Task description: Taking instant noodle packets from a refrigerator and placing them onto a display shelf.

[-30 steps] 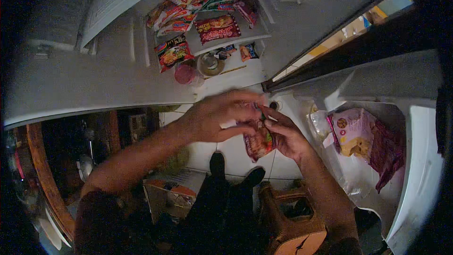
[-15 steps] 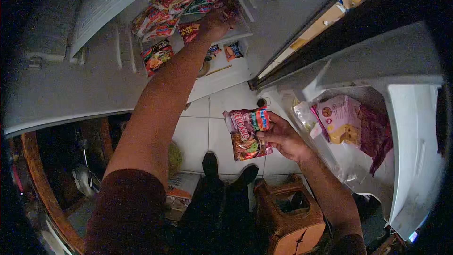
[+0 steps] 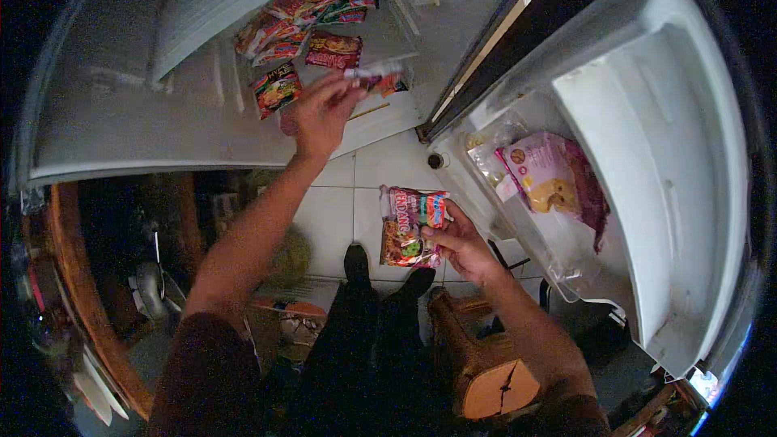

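Note:
My left hand (image 3: 322,117) is raised in front of the open fridge compartment. Between its thumb and fingers is a blurred reddish-purple packet (image 3: 371,78) with a whitish edge. Lower down, my right hand (image 3: 465,247) grips a maroon instant noodle packet (image 3: 411,231) by its right side, front facing up. Behind my left hand, a heap of colourful noodle packets (image 3: 312,6) lies in the compartment. Apart from the heap rest a red packet (image 3: 333,50) and a black packet (image 3: 278,89). An orange packet (image 3: 395,82) is partly hidden by the one in my left hand.
The fridge door (image 3: 680,97) stands open at right. Its shelf holds a pink bag (image 3: 544,170) and a clear plastic container (image 3: 494,150). A brown stool (image 3: 477,356) is beside my feet on the white tiles (image 3: 328,209). A wooden frame (image 3: 85,275) stands at left.
My left hand has drawn back from the right of the heap toward me, now with a packet in it. The right hand keeps its noodle packet. The fridge door appears further left in view.

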Available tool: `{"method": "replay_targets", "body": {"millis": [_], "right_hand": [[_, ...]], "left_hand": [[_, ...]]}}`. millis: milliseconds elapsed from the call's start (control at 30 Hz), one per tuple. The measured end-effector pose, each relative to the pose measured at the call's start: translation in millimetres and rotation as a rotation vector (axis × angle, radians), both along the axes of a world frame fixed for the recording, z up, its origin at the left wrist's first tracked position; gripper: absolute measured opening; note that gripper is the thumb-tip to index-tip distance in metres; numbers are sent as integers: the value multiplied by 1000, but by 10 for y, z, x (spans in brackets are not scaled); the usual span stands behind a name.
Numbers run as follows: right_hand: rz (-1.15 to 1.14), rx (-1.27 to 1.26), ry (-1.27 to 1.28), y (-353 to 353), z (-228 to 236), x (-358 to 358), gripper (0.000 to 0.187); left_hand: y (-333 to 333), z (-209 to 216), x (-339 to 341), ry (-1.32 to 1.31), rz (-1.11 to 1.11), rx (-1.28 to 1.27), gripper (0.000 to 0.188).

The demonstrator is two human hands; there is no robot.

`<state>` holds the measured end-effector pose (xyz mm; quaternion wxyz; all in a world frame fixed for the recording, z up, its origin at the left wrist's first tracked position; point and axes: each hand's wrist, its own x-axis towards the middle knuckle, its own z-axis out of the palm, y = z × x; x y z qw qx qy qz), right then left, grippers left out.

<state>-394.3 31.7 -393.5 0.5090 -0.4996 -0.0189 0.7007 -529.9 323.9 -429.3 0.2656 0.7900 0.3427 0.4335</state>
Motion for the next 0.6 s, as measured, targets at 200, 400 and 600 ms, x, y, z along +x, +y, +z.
{"method": "replay_targets", "body": {"millis": [200,400,600], "right_hand": [[-278,45,-15,-326,467,-297,68],[-324,72,63,-665,1274,-438,74],[-303,73,142,-989,2473,-455,71]], "left_hand": [[-1131,763,-757,-54,22,-585,18],[-1859,1486,-1132,-317,184,-877,41],[-2266,2582,-1318,-637,190,-1358,31]]}}
